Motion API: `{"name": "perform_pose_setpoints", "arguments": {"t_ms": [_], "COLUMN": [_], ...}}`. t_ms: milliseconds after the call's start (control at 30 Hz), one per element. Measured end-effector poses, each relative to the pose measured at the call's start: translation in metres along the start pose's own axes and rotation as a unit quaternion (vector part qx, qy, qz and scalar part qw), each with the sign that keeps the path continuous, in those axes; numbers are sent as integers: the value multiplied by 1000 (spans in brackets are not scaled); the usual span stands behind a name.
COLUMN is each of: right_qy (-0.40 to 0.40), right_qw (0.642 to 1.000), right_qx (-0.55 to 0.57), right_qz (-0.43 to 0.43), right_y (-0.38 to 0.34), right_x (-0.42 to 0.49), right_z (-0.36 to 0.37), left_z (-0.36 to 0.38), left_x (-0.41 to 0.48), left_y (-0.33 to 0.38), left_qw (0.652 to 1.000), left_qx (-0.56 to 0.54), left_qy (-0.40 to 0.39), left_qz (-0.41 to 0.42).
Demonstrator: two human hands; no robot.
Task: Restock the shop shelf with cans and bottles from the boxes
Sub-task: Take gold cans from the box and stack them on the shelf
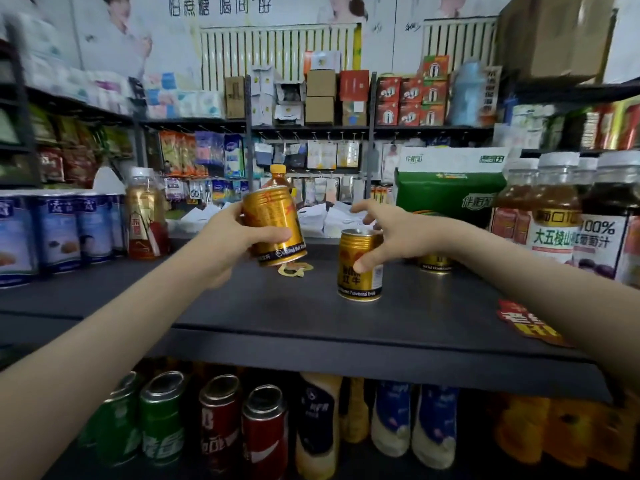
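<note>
Left hand [235, 244] gripped tilted can [273, 226]; right hand [398, 233] fingers were spread, thumb touching upright can [360, 284] on shelf [242, 306] — best move was to level tilted can and set it just beside.

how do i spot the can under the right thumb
Find the dark grey shelf board. Near its middle stands an upright gold metal drink can, the right hand touching it. Unlike the tilted gold can the left hand holds, it rests on the board.
</note>
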State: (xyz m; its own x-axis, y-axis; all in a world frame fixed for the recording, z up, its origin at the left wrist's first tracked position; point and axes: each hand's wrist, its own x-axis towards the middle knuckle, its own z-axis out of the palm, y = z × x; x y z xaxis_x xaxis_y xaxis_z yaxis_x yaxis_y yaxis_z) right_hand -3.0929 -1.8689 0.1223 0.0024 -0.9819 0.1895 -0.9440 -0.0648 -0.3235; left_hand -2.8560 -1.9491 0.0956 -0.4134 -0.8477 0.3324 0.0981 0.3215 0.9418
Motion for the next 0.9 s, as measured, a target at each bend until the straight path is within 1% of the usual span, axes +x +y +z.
{"name": "perform_pose_setpoints", "arguments": {"t_ms": [33,67,100,267,367,533,633,767,900], "right_qy": [10,19,22,10,2,17,15,2,-41], "right_qw": [996,987,982,979,979,956,947,944,939], "right_qx": [-90,-153,-183,-202,-205,-276,-301,-302,-305], "right_qz": [-26,-43,-47,-25,22,92,114,135,151], "right_y": [-3,-6,-7,3,19,59,75,89,90], "right_x": [1,2,4,13,26,53,62,72,78], "right_z": [1,2,4,-4,-13,-24,-30,-36,-38], "left_z": [-2,-3,-5,-8,-4,5,12,24,35], "left_x": [2,5,7,25,34,48,57,68,75], "left_y": [2,4,6,12,9,7,5,4,-1], "left_qw": [1000,1000,1000,999,999,997,995,993,990], "left_qx": [7,11,13,18,19,23,30,39,54], "left_qy": [3,3,1,-15,-32,-68,-87,-108,-129], "left_qz": [3,8,16,38,36,40,43,36,10]}}
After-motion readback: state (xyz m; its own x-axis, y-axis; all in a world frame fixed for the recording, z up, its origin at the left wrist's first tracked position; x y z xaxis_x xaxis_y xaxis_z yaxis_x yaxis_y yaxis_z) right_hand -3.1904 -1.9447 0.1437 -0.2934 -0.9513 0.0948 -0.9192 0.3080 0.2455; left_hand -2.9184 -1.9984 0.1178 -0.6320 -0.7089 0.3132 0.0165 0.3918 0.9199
